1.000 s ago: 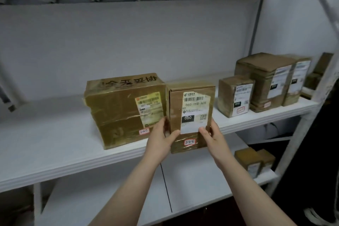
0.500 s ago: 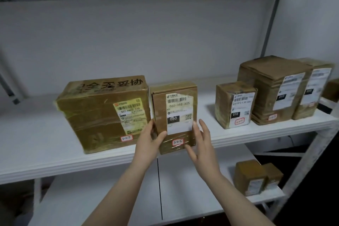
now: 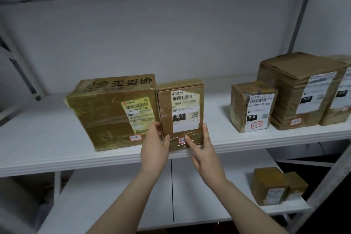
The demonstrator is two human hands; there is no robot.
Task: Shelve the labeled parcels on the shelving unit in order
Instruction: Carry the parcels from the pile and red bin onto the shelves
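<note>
Left hand (image 3: 154, 148) pinches 060 parcel (image 3: 180, 104) edge; right hand (image 3: 203, 150) flat on front; parcel upright on shelf (image 3: 47, 135), touching 507 parcel (image 3: 106, 112).

We stand in a parcel storeroom: white metal shelving (image 3: 76, 159) carries taped cardboard parcels (image 3: 106, 116) bearing courier barcode labels (image 3: 259, 106) and small handwritten code stickers (image 3: 135, 137), against a bare grey wall (image 3: 171, 34).
</note>
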